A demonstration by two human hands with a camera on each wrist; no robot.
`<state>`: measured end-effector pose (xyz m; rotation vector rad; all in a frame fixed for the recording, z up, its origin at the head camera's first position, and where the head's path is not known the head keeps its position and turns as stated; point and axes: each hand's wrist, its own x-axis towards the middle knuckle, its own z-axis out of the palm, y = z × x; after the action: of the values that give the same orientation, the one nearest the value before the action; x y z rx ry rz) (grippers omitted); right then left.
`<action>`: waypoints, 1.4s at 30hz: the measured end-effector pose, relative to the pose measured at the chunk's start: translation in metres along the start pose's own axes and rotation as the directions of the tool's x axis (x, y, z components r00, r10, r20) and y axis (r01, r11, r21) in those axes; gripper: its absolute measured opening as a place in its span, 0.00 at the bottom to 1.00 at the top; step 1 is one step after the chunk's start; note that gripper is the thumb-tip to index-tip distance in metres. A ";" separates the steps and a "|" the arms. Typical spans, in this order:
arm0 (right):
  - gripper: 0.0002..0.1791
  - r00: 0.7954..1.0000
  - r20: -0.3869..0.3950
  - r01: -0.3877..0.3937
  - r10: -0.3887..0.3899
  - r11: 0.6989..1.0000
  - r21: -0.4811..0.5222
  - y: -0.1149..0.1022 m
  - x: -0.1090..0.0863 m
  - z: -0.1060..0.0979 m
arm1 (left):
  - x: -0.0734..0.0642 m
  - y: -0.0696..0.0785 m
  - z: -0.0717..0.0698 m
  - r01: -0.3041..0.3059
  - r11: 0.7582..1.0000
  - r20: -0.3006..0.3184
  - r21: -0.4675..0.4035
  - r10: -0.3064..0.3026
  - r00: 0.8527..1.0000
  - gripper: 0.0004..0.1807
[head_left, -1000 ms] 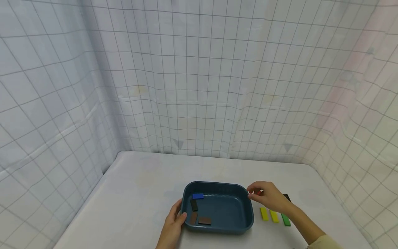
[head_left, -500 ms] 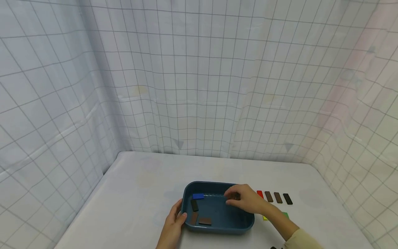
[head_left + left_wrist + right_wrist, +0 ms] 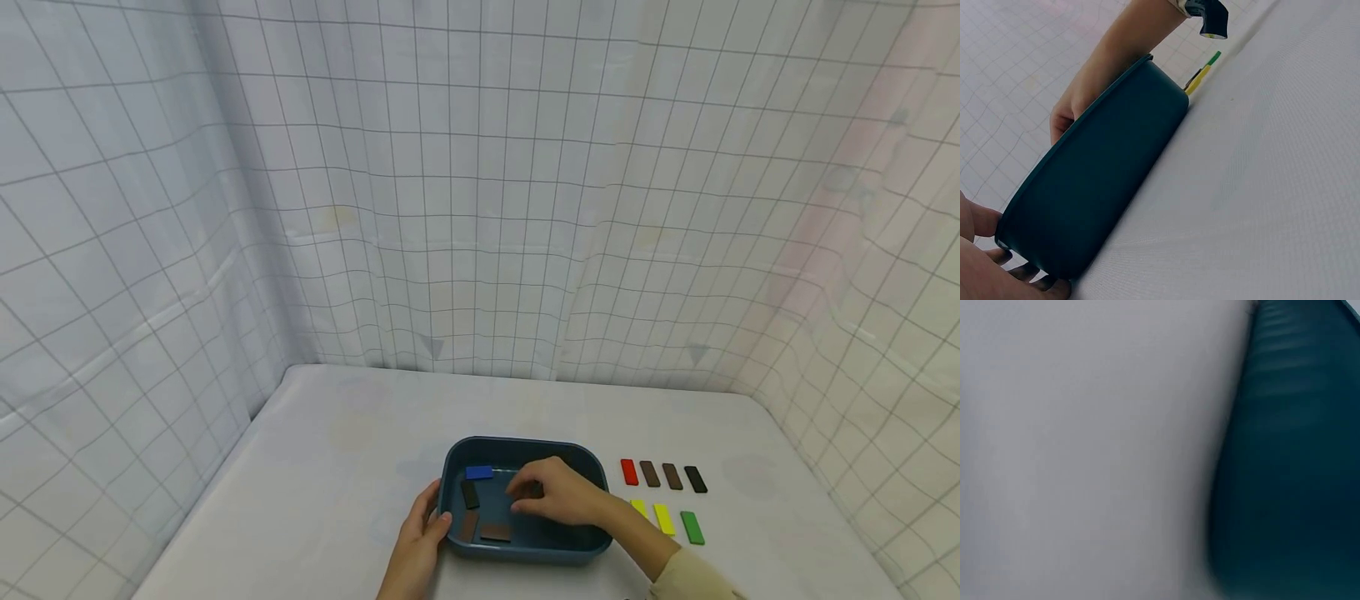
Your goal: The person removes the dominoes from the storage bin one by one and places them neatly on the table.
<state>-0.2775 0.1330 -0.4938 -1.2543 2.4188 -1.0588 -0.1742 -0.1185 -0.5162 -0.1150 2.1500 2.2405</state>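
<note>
A dark blue-green plastic tub (image 3: 536, 554) stands on the white table. My left hand (image 3: 414, 542) grips its left side, the thumb over the rim, as the left wrist view also shows with the tub's wall (image 3: 1100, 169). Inside, along the left, lie a blue block (image 3: 479, 472), a black block (image 3: 470, 495) and two brown ones, one upright along the wall (image 3: 468, 527) and one crosswise (image 3: 496, 532). Over the tub's middle hovers my right hand (image 3: 558, 493), fingers loosely bent with a gap to the thumb. Nothing shows between them.
Right of the tub, flat blocks lie in two rows: red (image 3: 629, 472), two brown (image 3: 649, 474) and black (image 3: 696, 479) behind; two yellow (image 3: 663, 519) and green (image 3: 692, 527) in front. A white gridded curtain (image 3: 480, 208) surrounds the table.
My right hand let go of the red block at the left end of the back row, then moved left into the tub. My left hand stays on the tub.
</note>
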 end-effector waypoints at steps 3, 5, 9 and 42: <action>0.12 0.999 0.042 0.013 -0.013 1.000 0.000 0.000 0.006 0.007 | 0.001 0.000 0.001 0.007 1.000 -0.001 -0.001 -0.007 1.000 0.31; 0.13 0.997 0.072 0.025 -0.024 1.000 -0.013 0.000 0.010 0.013 | 0.001 -0.001 0.001 0.010 1.000 0.002 -0.001 -0.010 1.000 0.31; 0.15 0.991 0.126 0.057 -0.047 0.995 -0.079 -0.001 0.017 0.020 | 0.000 0.001 0.001 0.013 1.000 0.007 -0.001 -0.013 1.000 0.32; 0.04 0.995 0.059 -0.090 0.079 0.973 0.214 0.002 0.021 0.010 | 0.001 0.002 0.000 0.006 1.000 0.006 0.004 -0.006 1.000 0.32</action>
<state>-0.2863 0.1123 -0.4996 -1.0834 2.2279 -1.2126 -0.1752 -0.1185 -0.5147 -0.1151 2.1480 2.2308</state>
